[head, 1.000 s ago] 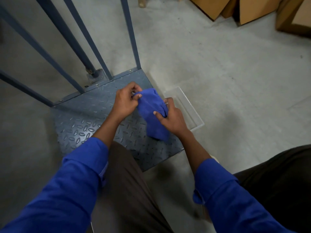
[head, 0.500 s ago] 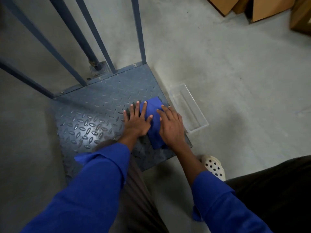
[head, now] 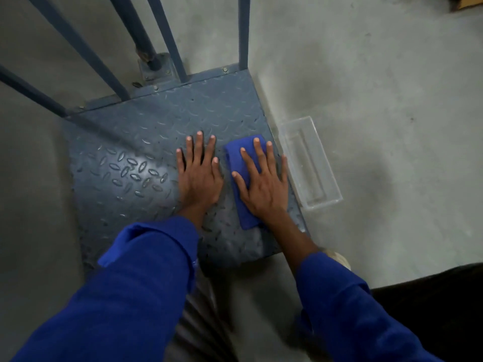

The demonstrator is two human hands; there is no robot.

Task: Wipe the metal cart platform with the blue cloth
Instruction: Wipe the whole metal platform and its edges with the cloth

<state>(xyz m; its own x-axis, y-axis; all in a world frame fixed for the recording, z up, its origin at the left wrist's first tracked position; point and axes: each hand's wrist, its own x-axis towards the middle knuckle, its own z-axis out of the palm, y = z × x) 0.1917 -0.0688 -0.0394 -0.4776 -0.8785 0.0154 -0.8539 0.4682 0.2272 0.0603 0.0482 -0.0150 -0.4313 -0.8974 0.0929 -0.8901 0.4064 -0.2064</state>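
The metal cart platform (head: 130, 158) is a grey-blue diamond-tread plate on the floor in front of me. A folded blue cloth (head: 239, 163) lies flat near the platform's right edge. My right hand (head: 262, 184) presses on the cloth with straight, spread fingers and covers most of it. My left hand (head: 200, 173) rests flat on the bare plate just left of the cloth, fingers straight, not touching it.
Blue cart handle bars (head: 156, 32) rise from the platform's far edge. A clear plastic tray (head: 311, 163) lies on the concrete floor right beside the platform's right edge. My knee and a light shoe (head: 338, 258) sit at the near side.
The cloth went from being held up in both hands to lying flat on the plate. My left hand has slid off it to the left; my right hand stays pressing on it.
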